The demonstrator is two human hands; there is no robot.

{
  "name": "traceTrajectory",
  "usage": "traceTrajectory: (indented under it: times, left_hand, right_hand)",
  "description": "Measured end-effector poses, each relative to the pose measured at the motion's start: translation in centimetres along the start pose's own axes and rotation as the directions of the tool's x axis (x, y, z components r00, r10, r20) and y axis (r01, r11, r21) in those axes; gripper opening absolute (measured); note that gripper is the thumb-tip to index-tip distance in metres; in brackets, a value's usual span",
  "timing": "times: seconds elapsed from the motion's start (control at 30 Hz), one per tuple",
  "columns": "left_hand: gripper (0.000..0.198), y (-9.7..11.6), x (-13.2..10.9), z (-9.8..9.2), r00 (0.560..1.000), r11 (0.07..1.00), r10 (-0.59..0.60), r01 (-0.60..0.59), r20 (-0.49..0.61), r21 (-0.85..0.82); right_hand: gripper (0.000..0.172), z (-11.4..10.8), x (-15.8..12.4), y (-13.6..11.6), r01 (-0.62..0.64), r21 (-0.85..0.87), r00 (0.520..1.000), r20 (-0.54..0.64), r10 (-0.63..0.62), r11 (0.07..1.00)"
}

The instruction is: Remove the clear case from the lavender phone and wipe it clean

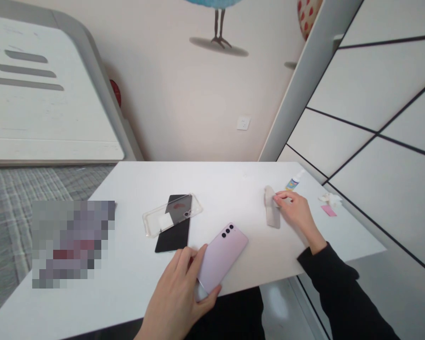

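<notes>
We've got the left hand gripping a lilac smartphone at the table's near edge, bare, its clear phone case lying apart on a black sheet. The right hand pinches a beige cloth, near a small spray bottle by the far edge.

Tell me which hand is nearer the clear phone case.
Left hand: in front of the clear phone case, holding a lilac phone. Right hand: farther off to its right, on a beige cloth.
</notes>
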State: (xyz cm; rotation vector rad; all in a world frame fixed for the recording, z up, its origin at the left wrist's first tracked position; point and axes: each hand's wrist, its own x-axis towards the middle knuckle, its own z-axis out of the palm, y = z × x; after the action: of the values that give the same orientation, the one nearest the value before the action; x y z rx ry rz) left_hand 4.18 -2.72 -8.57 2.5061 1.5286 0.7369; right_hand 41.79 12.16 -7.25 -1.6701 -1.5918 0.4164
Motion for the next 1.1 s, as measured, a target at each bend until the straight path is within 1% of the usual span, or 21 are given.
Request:
traceTrajectory:
  times: [0.13, 0.23, 0.3, 0.4, 0.47, 0.5, 0.53, 0.57, 0.6, 0.63, 0.67, 0.7, 0.77, 0.8, 0.83, 0.87, 0.93, 0.97, 1.0, 1.03, 1.1]
  left_hand:
    - [0.067, 0.1, 0.2, -0.2, 0.999, 0.999, -0.019, 0.021, 0.035, -0.038]
    - [0.069, 0.1, 0.2, -0.3, 0.998, 0.998, -0.030, 0.033, 0.054, -0.053]
    - [0.070, 0.1, 0.1, -0.3, 0.998, 0.998, -0.029, 0.032, 0.052, -0.053]
    - [0.071, 0.1, 0.1, -0.3, 0.998, 0.998, -0.029, 0.032, 0.046, -0.050]
    - [0.070, 0.2, 0.2, -0.5, 0.998, 0.998, -0.038, 0.041, 0.057, -0.049]
    - [0.064, 0.3, 0.2, -0.5, 0.997, 0.998, -0.045, 0.048, 0.067, -0.047]
    - [0.055, 0.3, 0.2, -0.5, 0.996, 0.998, -0.048, 0.051, 0.075, -0.042]
    - [0.045, 0.4, 0.2, -0.6, 0.996, 0.998, -0.046, 0.049, 0.080, -0.035]
    - [0.036, 0.4, 0.1, -0.6, 0.995, 0.999, -0.044, 0.046, 0.084, -0.025]
    - [0.030, 0.5, 0.1, -0.5, 0.995, 0.999, -0.043, 0.045, 0.086, -0.018]
    - [0.031, 0.5, 0.0, -0.5, 0.995, 0.999, -0.043, 0.045, 0.084, -0.012]
    - [0.038, 0.5, -0.1, -0.4, 0.996, 0.999, -0.044, 0.045, 0.078, -0.009]
    - [0.065, 0.5, -0.4, -0.1, 0.997, 0.999, -0.051, 0.052, 0.051, -0.007]
    - [0.079, 0.5, -0.5, 0.0, 0.998, 0.998, -0.054, 0.055, 0.031, -0.004]
    - [0.091, 0.5, -0.6, 0.2, 0.998, 0.999, -0.054, 0.055, 0.014, -0.002]
    - [0.098, 0.4, -0.7, 0.4, 0.998, 0.998, -0.057, 0.057, 0.002, 0.003]
    - [0.104, 0.4, -0.8, 0.6, 0.997, 0.997, -0.071, 0.072, -0.009, 0.012]
    - [0.107, 0.5, -0.9, 0.6, 0.997, 0.997, -0.076, 0.076, -0.008, 0.011]
    - [0.110, 0.5, -0.9, 0.6, 0.997, 0.997, -0.078, 0.078, -0.009, 0.007]
    - [0.111, 0.5, -0.8, 0.6, 0.997, 0.997, -0.082, 0.082, -0.012, -0.001]
    - [0.113, 0.5, -0.8, 0.5, 0.996, 0.996, -0.086, 0.085, -0.018, -0.033]
  right_hand:
    - [0.034, -0.4, -0.8, -1.8, 0.022, 0.218, 0.999, 0.031, -0.029, 0.976]
    - [0.044, -1.3, -1.4, -4.1, 0.054, 0.342, 0.997, 0.025, -0.067, 0.938]
    - [0.046, -2.0, -2.3, -6.0, 0.076, 0.385, 0.996, 0.013, -0.087, 0.920]
    - [0.037, -1.9, -5.4, -9.6, 0.096, 0.391, 0.994, 0.018, -0.112, 0.915]
    - [0.027, -0.7, -8.7, -11.9, 0.131, 0.364, 0.980, 0.095, -0.177, 0.922]
    - [0.025, 0.3, -10.5, -12.8, 0.203, 0.308, 0.925, 0.250, -0.285, 0.929]
    - [0.025, 1.4, -12.1, -13.5, 0.295, 0.275, 0.827, 0.407, -0.389, 0.915]
    - [0.032, 2.5, -13.4, -13.9, 0.380, 0.274, 0.707, 0.530, -0.468, 0.884]
    - [0.043, 3.6, -14.4, -13.9, 0.452, 0.260, 0.628, 0.588, -0.511, 0.854]
    - [0.054, 4.6, -15.0, -13.6, 0.510, 0.225, 0.587, 0.614, -0.527, 0.830]
    - [0.063, 5.3, -15.2, -13.1, 0.547, 0.171, 0.590, 0.616, -0.522, 0.819]
    - [0.067, 5.7, -15.1, -12.4, 0.562, 0.093, 0.631, 0.594, -0.499, 0.822]
    - [0.066, 6.0, -14.6, -11.2, 0.539, -0.068, 0.742, 0.510, -0.435, 0.840]
    - [0.064, 6.0, -14.5, -10.9, 0.530, -0.110, 0.769, 0.481, -0.421, 0.841]
    - [0.063, 5.9, -14.7, -10.8, 0.544, -0.104, 0.759, 0.484, -0.436, 0.832]
    - [0.064, 5.9, -15.0, -11.0, 0.581, -0.048, 0.713, 0.512, -0.479, 0.813]
    - [0.066, 6.0, -16.1, -11.9, 0.642, 0.122, 0.572, 0.581, -0.579, 0.757]
    - [0.064, 6.1, -16.5, -12.4, 0.646, 0.183, 0.521, 0.603, -0.603, 0.741]
    - [0.062, 6.2, -16.7, -12.8, 0.638, 0.200, 0.509, 0.614, -0.603, 0.743]
    - [0.058, 6.2, -16.7, -13.1, 0.625, 0.172, 0.536, 0.615, -0.579, 0.761]
    - [0.055, 6.4, -16.0, -13.2, 0.598, 0.052, 0.626, 0.592, -0.507, 0.800]
